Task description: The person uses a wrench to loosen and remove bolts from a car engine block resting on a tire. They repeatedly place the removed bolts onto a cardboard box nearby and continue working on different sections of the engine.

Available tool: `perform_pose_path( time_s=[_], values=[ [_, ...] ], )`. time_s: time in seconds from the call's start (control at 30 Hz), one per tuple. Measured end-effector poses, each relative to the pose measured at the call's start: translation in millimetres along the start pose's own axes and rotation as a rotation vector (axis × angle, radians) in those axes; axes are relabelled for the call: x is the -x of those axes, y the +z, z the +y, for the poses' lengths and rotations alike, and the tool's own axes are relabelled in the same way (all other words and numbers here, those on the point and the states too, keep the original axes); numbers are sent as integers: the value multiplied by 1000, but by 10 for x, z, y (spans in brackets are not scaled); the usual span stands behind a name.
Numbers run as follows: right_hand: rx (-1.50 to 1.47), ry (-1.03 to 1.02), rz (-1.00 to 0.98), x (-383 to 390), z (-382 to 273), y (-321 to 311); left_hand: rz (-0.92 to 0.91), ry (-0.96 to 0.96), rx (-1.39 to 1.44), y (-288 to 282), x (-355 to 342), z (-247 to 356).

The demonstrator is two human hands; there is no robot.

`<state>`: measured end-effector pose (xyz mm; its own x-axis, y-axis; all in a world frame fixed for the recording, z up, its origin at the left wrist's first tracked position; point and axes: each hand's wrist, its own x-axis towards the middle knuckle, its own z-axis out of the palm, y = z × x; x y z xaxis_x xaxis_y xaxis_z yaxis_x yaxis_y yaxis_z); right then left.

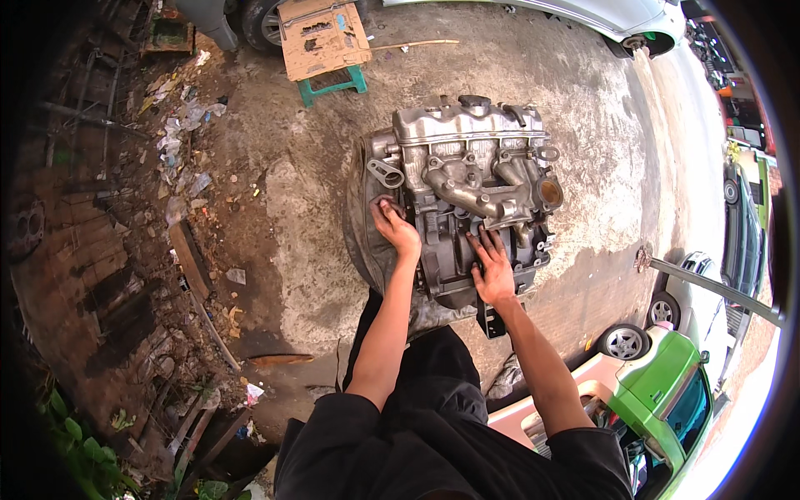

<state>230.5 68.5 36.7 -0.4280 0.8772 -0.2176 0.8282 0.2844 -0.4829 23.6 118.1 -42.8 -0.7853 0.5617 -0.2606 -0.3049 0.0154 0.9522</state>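
A grey metal car engine lies on the ground in front of me, with its ribbed cover on the far side and a curved manifold on top. My left hand is at the engine's left end, below a metal bracket with a round hole. Its fingers curl inward over a dark piece that I cannot make out. Fingers apart, my right hand rests on the near side of the engine block, just below the manifold. A black bracket sticks out near my right wrist.
Beyond the engine stands a green stool topped with cardboard bearing small dark parts. Litter and a wooden plank lie to the left. A green vehicle is at lower right, and a silver car stands at the back.
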Motion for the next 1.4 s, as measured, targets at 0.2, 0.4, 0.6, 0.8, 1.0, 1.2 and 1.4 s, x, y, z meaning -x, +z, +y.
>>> perform_pose_path(
  time_s=[0.2,0.4,0.6,0.8,1.0,1.2,1.4],
  values=[
    [0,27,-18,-11,-7,4,140,73,-162,131,-10,55],
    [9,30,-15,-9,-25,1,-41,-55,-463,74,-13,215],
    [21,25,-6,-4,-29,18,-36,-34,-506,77,-70,80],
    [26,31,-21,-16,-40,11,7,83,-517,87,-61,42],
    [15,12,-25,-3,-57,-20,91,-11,-455,85,-86,-19],
    [16,0,-24,23,-74,-13,92,22,-419,99,-34,50],
    [20,-5,-44,-6,-41,-25,188,113,-264,126,-41,14]
  ],
)
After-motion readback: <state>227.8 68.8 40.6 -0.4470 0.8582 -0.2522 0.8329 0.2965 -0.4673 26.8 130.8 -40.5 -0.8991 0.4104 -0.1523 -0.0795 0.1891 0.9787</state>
